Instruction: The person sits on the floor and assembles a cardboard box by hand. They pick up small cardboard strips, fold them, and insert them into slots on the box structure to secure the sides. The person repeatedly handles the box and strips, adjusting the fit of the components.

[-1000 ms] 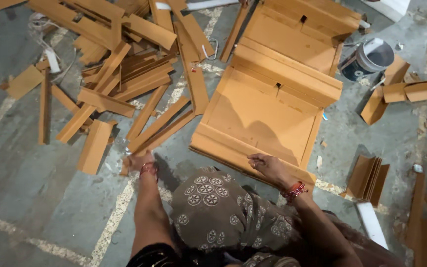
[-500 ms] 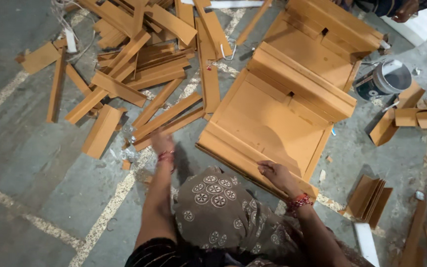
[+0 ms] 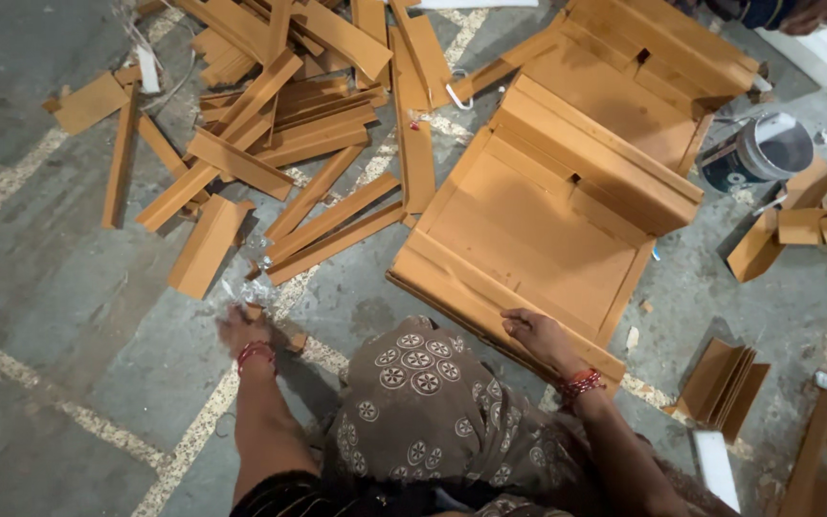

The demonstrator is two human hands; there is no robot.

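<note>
Grey concrete floor (image 3: 69, 287) with pale painted lines carries everything here, littered with tan offcuts. Nearest the person lies a large folded tan board tray (image 3: 538, 230), a flat panel with raised side flaps, and a second like it lies just beyond. It looks like stiff, light board: probably easy to lift, though broad enough to flex or crease at the folds if taken by one corner, so the near edge flap, or two opposite flaps, seems the soundest hold. Its surface looks matte, not slippery.

The right hand (image 3: 538, 335) rests on the tray's near edge, fingers curled loosely over the flap, touching rather than clamping. The left hand (image 3: 246, 330) is down on the floor well to the left of the tray, fingers spread low by a small scrap; whether it pinches anything I cannot tell. Beyond that hand, left of the tray, lies a heap of tan strips (image 3: 279, 124). A paint tin (image 3: 753, 153) stands past the tray's far right corner.
</note>
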